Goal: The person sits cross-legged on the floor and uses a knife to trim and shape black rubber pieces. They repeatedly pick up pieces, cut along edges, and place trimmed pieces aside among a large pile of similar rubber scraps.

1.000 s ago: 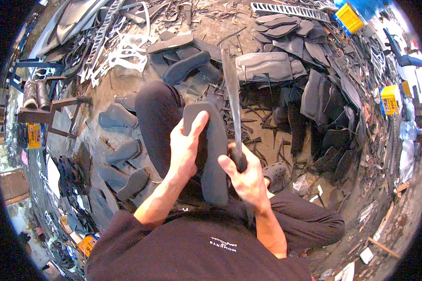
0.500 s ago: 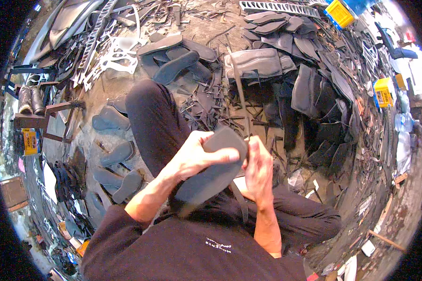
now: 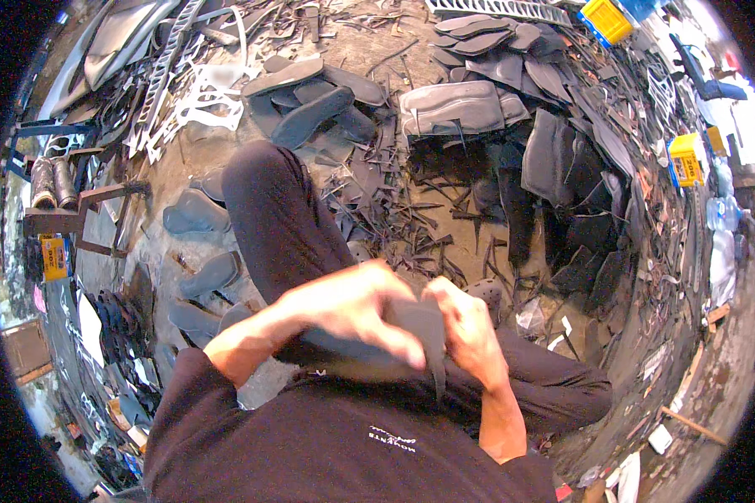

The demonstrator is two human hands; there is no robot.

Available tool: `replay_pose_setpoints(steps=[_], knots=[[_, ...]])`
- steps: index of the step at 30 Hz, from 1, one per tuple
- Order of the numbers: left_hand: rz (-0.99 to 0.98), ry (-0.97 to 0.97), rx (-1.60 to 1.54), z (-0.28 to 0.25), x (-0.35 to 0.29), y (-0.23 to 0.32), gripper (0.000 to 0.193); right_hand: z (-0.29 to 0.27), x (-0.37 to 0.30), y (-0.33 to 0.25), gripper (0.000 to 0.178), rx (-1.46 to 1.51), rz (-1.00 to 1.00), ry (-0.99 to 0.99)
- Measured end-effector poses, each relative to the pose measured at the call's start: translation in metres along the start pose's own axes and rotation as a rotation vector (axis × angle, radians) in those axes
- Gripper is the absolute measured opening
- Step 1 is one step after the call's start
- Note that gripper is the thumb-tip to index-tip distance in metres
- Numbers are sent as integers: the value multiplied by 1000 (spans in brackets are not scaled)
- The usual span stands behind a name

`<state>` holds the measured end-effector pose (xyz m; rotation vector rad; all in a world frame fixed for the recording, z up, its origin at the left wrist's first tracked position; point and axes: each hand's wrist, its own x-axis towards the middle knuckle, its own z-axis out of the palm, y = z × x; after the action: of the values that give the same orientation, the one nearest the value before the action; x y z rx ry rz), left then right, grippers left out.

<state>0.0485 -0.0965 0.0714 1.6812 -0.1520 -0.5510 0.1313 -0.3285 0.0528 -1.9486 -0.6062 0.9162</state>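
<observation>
Head view: the left hand [image 3: 356,310], motion-blurred, is clamped over a dark grey, sole-shaped foam piece [image 3: 418,318], thumb lying across its upper face. The piece is held above the lap, in front of the shirt. The right hand [image 3: 470,331] is curled beside the piece's right end; what its fingers pinch cannot be told. A narrow dark strip [image 3: 438,373] hangs just beside it. Thin black offcuts [image 3: 369,201] litter the floor beyond.
</observation>
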Motion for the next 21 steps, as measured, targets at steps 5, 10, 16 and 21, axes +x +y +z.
replay_pose_setpoints(steps=[5, 10, 16, 21], knots=[[-26, 850, -402, -15, -4, -14, 32, -18, 3, -1, 59, 666, 173, 43], [139, 1412, -695, -27, -2, -33, 32, -15, 3, 13, 60, 488, 223, 91], [172, 1316, -1045, 15, 31, -10, 38, 29, -4, -1, 41, 15, -64, 269], [151, 1271, -1165, 18, 29, -7, 35, 36, -32, 0, 45, -85, -70, 260]])
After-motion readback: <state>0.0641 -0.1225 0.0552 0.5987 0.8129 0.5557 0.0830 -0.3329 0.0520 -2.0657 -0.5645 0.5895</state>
